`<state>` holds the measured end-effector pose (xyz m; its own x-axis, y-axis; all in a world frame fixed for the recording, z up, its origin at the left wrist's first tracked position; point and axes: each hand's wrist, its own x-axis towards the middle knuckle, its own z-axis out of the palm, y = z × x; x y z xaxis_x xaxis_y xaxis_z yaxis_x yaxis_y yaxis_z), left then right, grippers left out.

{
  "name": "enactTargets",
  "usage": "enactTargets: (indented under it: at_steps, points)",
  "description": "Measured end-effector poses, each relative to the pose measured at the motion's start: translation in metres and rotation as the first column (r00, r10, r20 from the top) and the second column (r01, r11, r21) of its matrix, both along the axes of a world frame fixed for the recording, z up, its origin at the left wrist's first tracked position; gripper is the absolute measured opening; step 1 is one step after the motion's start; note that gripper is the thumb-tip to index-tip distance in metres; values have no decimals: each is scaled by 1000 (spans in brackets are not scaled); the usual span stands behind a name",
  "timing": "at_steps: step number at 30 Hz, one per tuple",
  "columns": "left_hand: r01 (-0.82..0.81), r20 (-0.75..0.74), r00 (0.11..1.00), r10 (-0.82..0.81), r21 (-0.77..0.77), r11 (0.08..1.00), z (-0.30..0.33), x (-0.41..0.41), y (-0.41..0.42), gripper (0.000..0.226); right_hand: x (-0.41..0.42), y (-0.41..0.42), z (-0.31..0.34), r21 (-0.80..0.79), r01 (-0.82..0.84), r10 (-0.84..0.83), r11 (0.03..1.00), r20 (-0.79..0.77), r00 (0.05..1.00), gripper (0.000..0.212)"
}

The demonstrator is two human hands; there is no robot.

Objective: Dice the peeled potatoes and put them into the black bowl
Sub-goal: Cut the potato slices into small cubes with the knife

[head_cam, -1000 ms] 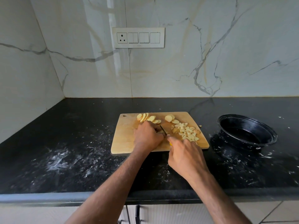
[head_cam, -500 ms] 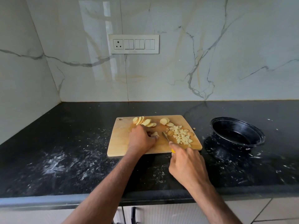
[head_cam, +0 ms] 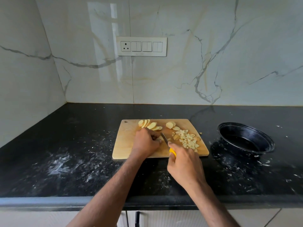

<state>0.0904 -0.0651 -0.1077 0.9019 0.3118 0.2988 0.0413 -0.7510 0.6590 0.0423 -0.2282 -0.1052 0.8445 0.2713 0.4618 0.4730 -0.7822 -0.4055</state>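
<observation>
My right hand [head_cam: 186, 164] grips the knife [head_cam: 166, 140], blade pointing away-left; my left hand [head_cam: 145, 142] pinches potato on the cutting board [head_cam: 126, 145], black speckled counter [head_cam: 65, 145].

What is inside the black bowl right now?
The black bowl shows only its dark inner wall and floor, no potato pieces. Its near rim hides a little of the floor. The diced pile lies on the cutting board.

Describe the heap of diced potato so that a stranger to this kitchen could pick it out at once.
Find the wooden cutting board on the black counter, left of the black bowl. The diced potato is heaped on the board's right half, beside the right hand. Unlike the round slices along the far edge, it is small, pale, irregular chunks.
</observation>
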Motion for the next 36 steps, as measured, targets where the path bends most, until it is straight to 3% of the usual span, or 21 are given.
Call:
enactTargets:
  at_steps: [23,29,36]
  points:
    - [-59,-7,998,59,-35,998,0,8,-1,19,-16,-8,1,-131,-6,2,991,-36,999,48]
    - [-32,-1,999,32,-27,999,1,0,1,14,-19,-12,-2,-54,92,-94,994,-32,995,46]
    - [-44,29,999,46,-56,997,-2,0,4,18,-14,-5,-1,-7,44,-44,999,0,999,45]
